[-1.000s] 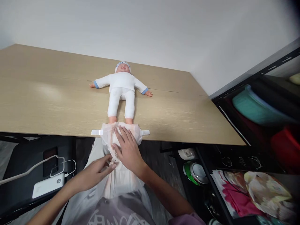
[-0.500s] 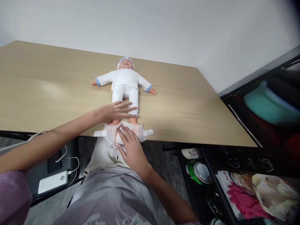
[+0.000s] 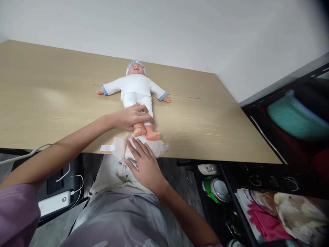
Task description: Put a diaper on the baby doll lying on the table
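Observation:
A baby doll (image 3: 136, 84) in a white suit with blue cuffs and a lettered headband lies on its back, feet toward me. My left hand (image 3: 135, 116) is closed around its lower legs, and the bare feet stick out below my fingers. Just under the feet, a white diaper (image 3: 119, 147) is spread at the front edge of the table, partly hanging over it. One white tab sticks out to its left. My right hand (image 3: 145, 168) rests on the diaper with fingers spread flat, hiding part of it.
The wooden table (image 3: 205, 127) runs up to a pale wall. At lower left a white power bank (image 3: 55, 203) with a cable lies on a black seat. To the right, dark shelves hold a teal bowl (image 3: 295, 116), a green-banded container (image 3: 216, 190) and pink cloth (image 3: 264, 219).
My left hand has gone from open fingers over the doll's legs to gripping them. The feet are now drawn together and slightly right. My right hand stays on the diaper.

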The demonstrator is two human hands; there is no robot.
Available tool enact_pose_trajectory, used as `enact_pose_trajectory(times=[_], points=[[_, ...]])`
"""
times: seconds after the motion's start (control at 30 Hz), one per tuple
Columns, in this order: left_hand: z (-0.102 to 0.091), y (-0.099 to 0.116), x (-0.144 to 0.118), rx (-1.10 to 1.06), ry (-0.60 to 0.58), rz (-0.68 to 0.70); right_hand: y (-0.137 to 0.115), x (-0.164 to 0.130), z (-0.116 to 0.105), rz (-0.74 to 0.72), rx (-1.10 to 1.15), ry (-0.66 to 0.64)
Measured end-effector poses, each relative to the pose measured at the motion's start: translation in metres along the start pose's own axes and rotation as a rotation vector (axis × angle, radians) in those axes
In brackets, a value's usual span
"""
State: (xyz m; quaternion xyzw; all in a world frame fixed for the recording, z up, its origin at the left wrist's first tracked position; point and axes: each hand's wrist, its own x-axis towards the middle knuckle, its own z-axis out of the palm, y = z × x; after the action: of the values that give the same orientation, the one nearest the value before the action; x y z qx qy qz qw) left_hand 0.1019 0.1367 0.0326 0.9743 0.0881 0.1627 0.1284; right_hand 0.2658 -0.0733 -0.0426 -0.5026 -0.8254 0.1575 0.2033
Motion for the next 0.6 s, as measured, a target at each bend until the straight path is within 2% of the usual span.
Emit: enact_pose_trajectory(times=[0.13,0.33,0.5,0.6], points=[[-0.037,0.001,0.01,-0.101,0.119,-0.087,0.013,0.022,0.0,-0.003,-0.026,-0.011],[-0.08,0.002,0.03,-0.179,0.205,-0.149,0.035,0.065,0.002,-0.03,-0.019,-0.037],[-0.1,-0.001,0.039,-0.226,0.204,-0.213,0.058,0.115,0.003,-0.066,-0.062,-0.069],[-0.105,-0.01,0.037,-0.264,0.26,-0.199,0.078,0.155,0.003,-0.098,-0.101,-0.075]])
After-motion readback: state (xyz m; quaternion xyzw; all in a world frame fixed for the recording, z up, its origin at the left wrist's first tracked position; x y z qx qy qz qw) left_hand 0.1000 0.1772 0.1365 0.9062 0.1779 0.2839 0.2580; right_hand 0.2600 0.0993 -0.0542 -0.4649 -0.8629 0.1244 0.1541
